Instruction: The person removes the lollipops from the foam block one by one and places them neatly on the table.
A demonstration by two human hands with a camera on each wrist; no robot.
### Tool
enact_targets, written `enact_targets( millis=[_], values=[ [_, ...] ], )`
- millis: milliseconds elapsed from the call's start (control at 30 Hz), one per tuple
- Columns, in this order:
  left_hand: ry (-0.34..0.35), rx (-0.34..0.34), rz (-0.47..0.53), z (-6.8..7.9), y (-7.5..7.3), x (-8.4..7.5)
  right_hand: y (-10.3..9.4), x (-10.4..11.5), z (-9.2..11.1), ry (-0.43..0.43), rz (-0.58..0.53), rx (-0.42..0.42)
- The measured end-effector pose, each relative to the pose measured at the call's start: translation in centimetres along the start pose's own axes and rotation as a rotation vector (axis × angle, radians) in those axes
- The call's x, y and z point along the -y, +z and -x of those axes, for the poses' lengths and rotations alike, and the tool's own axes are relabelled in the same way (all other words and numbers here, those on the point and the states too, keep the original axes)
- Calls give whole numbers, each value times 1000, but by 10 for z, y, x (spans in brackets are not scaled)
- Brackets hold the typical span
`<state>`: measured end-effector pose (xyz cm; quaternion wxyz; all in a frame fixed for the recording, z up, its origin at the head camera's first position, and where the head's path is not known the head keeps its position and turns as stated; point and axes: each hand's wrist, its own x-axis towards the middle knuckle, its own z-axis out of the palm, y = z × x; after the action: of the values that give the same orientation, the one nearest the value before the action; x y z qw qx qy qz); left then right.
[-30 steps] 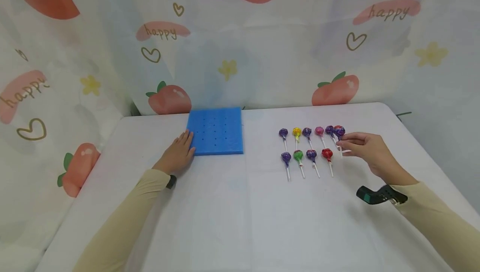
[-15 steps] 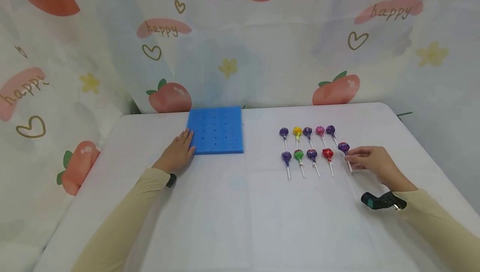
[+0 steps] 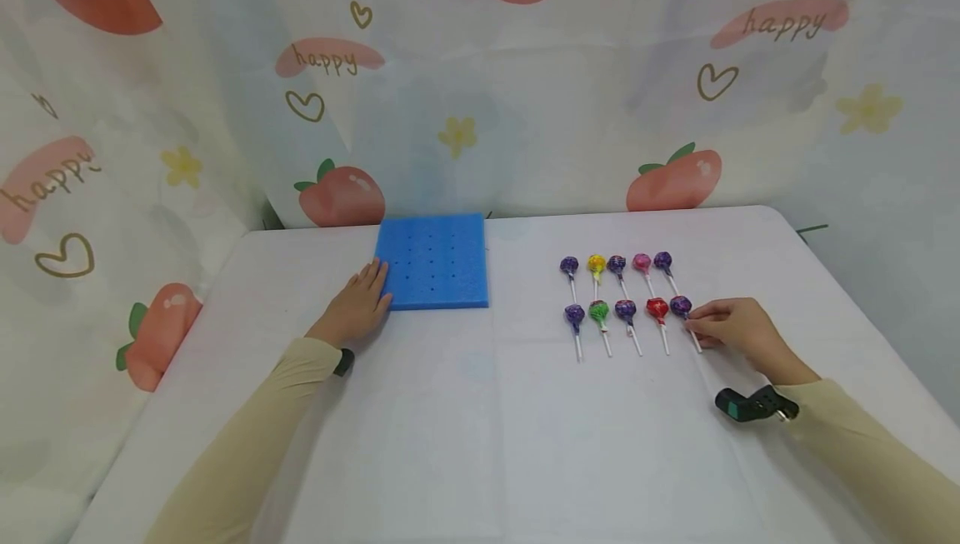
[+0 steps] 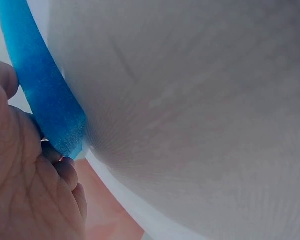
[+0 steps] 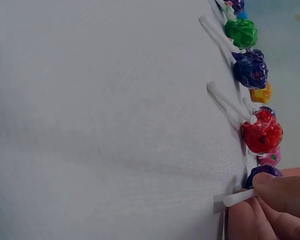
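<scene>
Between thumb and fingers, my right hand (image 3: 738, 333) pinches a purple-wrapped lollipop (image 3: 681, 306) by its white stick, at the right end of the front row. In the right wrist view the thumb covers part of the stick, and a red lollipop (image 5: 262, 132) lies just beyond. On the left, my left hand (image 3: 352, 306) rests with extended fingers against the left edge of a blue foam board (image 3: 432, 262) dotted with small holes. The left wrist view shows the fingers touching the board's side (image 4: 45, 80).
Several wrapped lollipops lie in two rows, among them a yellow one (image 3: 596, 263), a green one (image 3: 598, 311) and a pink one (image 3: 641, 262). They are on a white-covered table (image 3: 480, 444). A printed curtain (image 3: 555, 127) hangs behind the table's back edge.
My right hand has brought the purple lollipop from beside the back row toward me, then slightly left to the front row's end beside the red one. My left hand stays on the board.
</scene>
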<state>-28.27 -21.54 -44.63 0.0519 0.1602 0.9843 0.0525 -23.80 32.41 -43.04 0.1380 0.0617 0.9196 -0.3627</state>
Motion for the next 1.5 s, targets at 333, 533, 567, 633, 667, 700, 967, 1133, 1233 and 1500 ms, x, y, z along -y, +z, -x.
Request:
enact_targets(
  millis=[333,533,567,633,667,700,967,1133,1233,1500],
  values=[
    [-4,2,1,1,-1,-1,1,2,0,-10,31,-1],
    [-1,1,-4,0,0,0,0,3,2,-14,55,3],
    [0,1,-4,0,0,0,-1,3,3,-15,59,4],
    [-2,0,-3,-1,1,0,-2,4,4,-14,64,10],
    [-3,0,-2,-1,1,0,-2,4,5,-12,68,12],
    [-3,-2,-3,0,1,0,-3,4,5,-13,71,15],
    [-9,-4,3,1,0,-1,-1,4,4,-25,87,16],
    [-10,2,5,1,0,-2,0,4,4,-26,79,7],
    [-10,1,-1,1,0,-1,0,2,4,-20,73,-4],
    [-6,-10,-4,1,0,-2,-1,1,4,-22,66,-9]
  ],
)
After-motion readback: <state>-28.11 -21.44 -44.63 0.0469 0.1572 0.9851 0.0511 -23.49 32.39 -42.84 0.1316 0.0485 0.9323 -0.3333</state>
